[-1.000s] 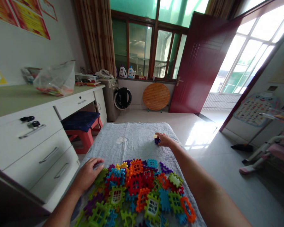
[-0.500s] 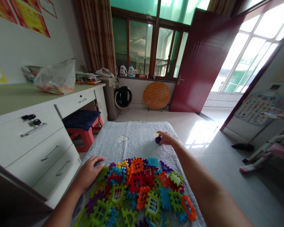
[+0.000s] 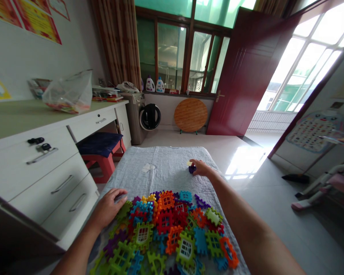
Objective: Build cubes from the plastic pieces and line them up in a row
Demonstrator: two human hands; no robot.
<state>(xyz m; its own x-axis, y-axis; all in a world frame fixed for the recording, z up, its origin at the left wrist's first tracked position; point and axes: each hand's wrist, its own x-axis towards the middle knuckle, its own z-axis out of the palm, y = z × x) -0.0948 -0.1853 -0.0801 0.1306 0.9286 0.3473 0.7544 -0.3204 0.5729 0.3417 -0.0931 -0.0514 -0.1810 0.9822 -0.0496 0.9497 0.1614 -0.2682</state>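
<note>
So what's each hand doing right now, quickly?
Left hand: open, at the edge of the block pile.
Right hand: closed on a purple block.

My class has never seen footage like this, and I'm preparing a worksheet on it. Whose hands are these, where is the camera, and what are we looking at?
There is no machine here: the bare left hand and right hand belong to one person. That person wears the camera on their head, so the view looks forward and down along their arms. A pale cloth bears a colourful pile of toothed pieces, several with window-like grids. The left hand lies beside the pile, fingers apart. Farther off, the right hand's fingers are at a dark purple piece; it is too small to tell how firmly they grip it.
</note>
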